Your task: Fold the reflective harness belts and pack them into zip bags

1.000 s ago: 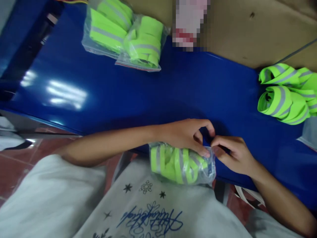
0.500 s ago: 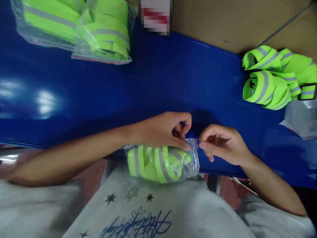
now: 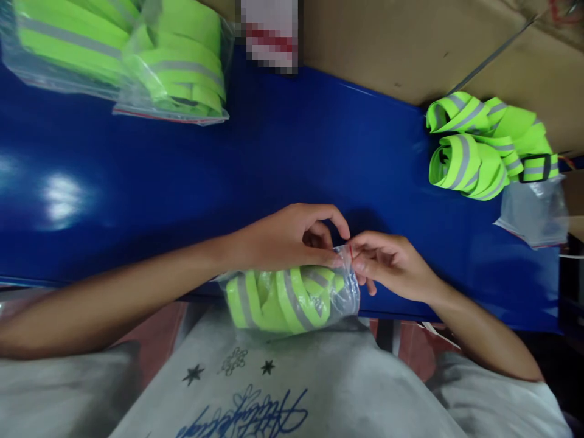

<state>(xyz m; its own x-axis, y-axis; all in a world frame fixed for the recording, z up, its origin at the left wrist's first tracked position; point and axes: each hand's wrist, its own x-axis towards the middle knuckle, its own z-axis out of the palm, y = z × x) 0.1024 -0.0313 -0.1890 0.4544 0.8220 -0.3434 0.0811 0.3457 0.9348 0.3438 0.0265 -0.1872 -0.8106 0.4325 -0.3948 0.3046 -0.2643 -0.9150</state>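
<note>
A clear zip bag [image 3: 350, 298] lies at the table's front edge against my shirt, its red-lined mouth facing right. Inside it is a rolled neon-yellow reflective strap [image 3: 280, 301] with grey stripes. My left hand [image 3: 303, 237] rests over the bag's upper side, its thumb pressed on the plastic near the mouth and its index finger curved above. My right hand [image 3: 390, 261] pinches the top corner of the bag's mouth between thumb and index finger. The fingertips of both hands are close together there.
Bagged neon-yellow straps [image 3: 182, 67] lie at the back left of the blue table [image 3: 292, 158]. Loose rolled straps [image 3: 474, 158] with a black buckle lie at the right, beside a flat clear bag [image 3: 531, 210]. Brown cardboard [image 3: 365, 48] stands along the back.
My right hand has come left onto the bag's mouth and now grips its corner. The left index finger has stretched toward it. The whole view has shifted slightly.
</note>
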